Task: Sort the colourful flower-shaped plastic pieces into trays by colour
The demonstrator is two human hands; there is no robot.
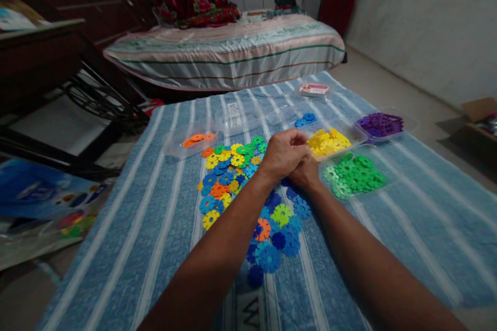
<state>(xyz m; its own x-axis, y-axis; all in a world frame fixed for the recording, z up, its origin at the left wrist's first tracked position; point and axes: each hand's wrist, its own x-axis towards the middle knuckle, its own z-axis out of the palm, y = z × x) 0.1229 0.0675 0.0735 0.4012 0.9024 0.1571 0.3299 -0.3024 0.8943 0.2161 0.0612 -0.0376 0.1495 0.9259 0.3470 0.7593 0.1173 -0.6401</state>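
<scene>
A loose pile of coloured plastic snowflake discs [229, 176] lies on a blue striped cloth [155, 207]. My left hand [282, 154] is curled into a fist above the pile's right edge. My right hand [306, 173] sits under and against it, mostly hidden. Whether either hand holds a disc is hidden. Clear trays hold sorted discs: green [355, 175] just right of my hands, yellow [328, 140], purple [380, 124], blue [305, 120], orange [196, 139].
An empty clear tray [236, 119] and a labelled container [313, 89] lie at the cloth's far side. A bed [225, 51] stands beyond. Dark wooden furniture [58, 51] is at the left, a printed bag [42, 201] on the floor, a cardboard box [479, 111] at the right.
</scene>
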